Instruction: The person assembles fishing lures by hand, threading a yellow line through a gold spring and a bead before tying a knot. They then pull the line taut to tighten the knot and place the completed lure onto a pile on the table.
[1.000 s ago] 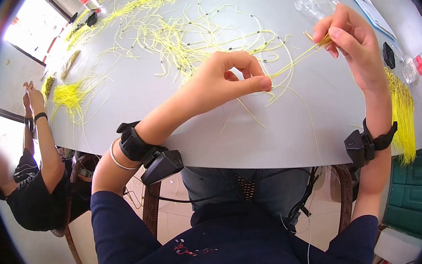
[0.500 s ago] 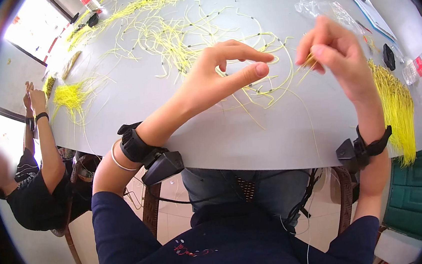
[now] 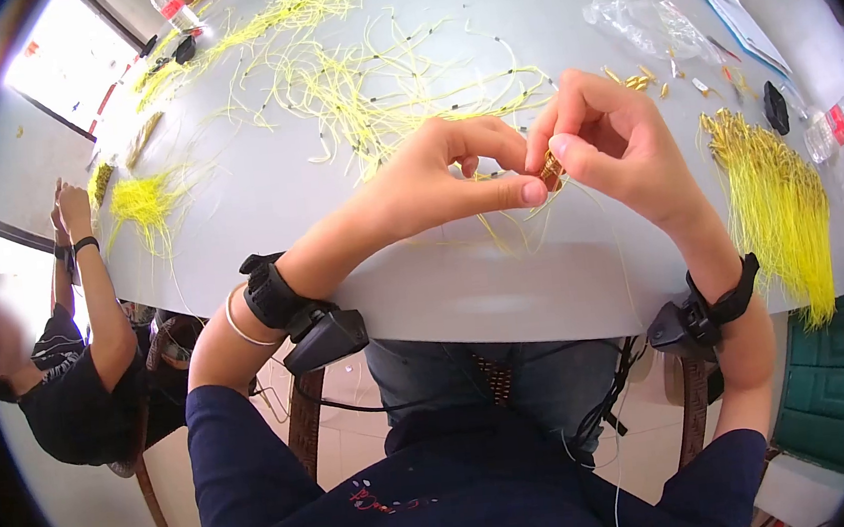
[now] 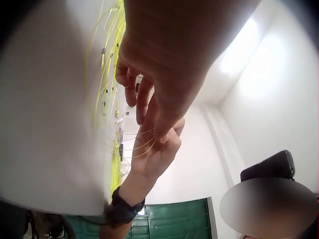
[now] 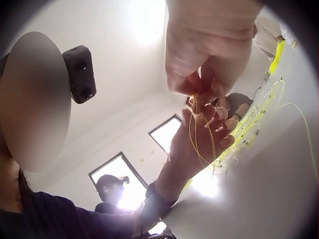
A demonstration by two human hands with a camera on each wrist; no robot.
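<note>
In the head view my right hand [image 3: 607,142] pinches a small gold coil [image 3: 551,170] between thumb and curled fingers. Thin yellow line hangs from the coil [image 5: 196,102] in loose loops [image 5: 212,149], plain in the right wrist view. Close beside it is my left hand [image 3: 439,172], its thumb straight and the forefinger bent toward the coil, a gap showing between them. The left hand's fingertips come right up to the coil's lower end, and right fingers partly cover them. Seen from the left wrist, loops of line [image 4: 137,148] cross in front of the right palm.
A tangle of yellow lines with dark beads [image 3: 357,88] spreads beyond the hands. At right lies a gold-topped bundle of yellow lines [image 3: 775,223], near small gold pieces [image 3: 639,78], clear plastic [image 3: 647,23] and a water bottle [image 3: 840,125]. Another person [image 3: 70,365] sits at left.
The left hand let go of the line stretched between the hands and spread its fingers. My right hand came left and down with the gold coil, meeting the left hand's fingertips.
</note>
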